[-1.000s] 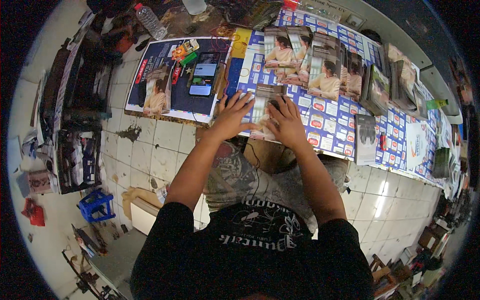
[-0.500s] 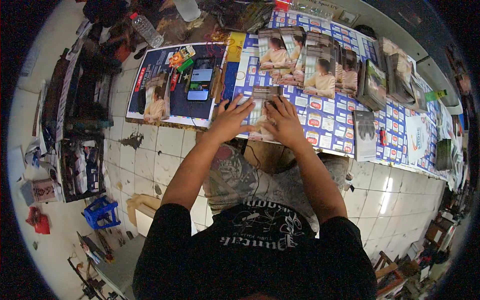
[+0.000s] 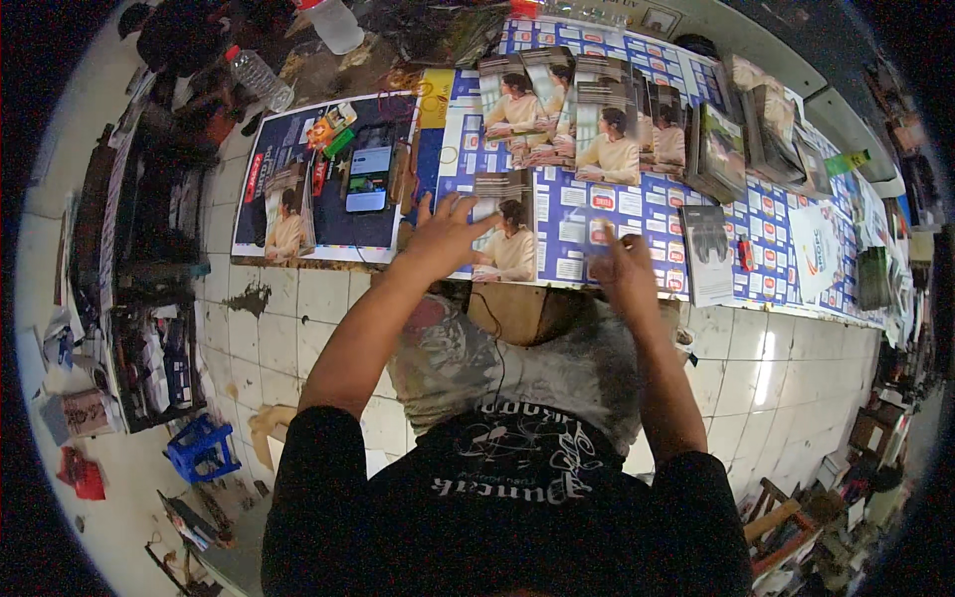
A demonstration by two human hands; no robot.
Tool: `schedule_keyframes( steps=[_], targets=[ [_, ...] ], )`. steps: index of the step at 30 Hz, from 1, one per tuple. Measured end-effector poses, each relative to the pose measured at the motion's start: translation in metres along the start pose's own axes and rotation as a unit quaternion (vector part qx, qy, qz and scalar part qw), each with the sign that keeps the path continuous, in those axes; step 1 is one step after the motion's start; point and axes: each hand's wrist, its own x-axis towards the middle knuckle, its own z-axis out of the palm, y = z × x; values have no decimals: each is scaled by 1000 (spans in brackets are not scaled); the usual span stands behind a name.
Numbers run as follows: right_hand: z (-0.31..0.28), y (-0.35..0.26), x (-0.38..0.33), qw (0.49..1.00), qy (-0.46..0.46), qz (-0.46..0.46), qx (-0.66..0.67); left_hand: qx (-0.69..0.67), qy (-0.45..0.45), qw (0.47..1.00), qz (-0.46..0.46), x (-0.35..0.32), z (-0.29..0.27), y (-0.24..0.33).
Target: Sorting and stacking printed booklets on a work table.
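A printed booklet (image 3: 512,244) with a picture of a person in a pale top lies near the front edge of the table. My left hand (image 3: 446,239) rests on its left side, fingers spread. To the right, over the blue patterned sheet (image 3: 569,217), is my right hand (image 3: 629,274), apart from the booklet. Motion smears its fingers, so whether they hold anything is unclear. Beyond the hands, several like booklets (image 3: 609,134) lie overlapping in piles.
Thick booklet stacks (image 3: 718,154) stand at the back right. A grey leaflet (image 3: 706,261) lies right of my right hand. On the left are a phone (image 3: 368,179), another booklet pile (image 3: 288,221) and a plastic bottle (image 3: 261,80). A blue stool (image 3: 202,448) stands on the floor.
My right hand has lifted off the booklet and moved right. My left hand remains on the booklet's left side. The whole view has shifted slightly.
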Motion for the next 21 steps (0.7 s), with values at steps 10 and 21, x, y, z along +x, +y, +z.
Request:
schedule_keyframes(
  steps=[10,21],
  targets=[
    [26,-44,37,984,72,-91,-132,4,-39,999,-17,3,-2,4],
    [28,-27,94,961,174,-105,-185,-6,-74,997,-33,7,-10,9]
  ],
)
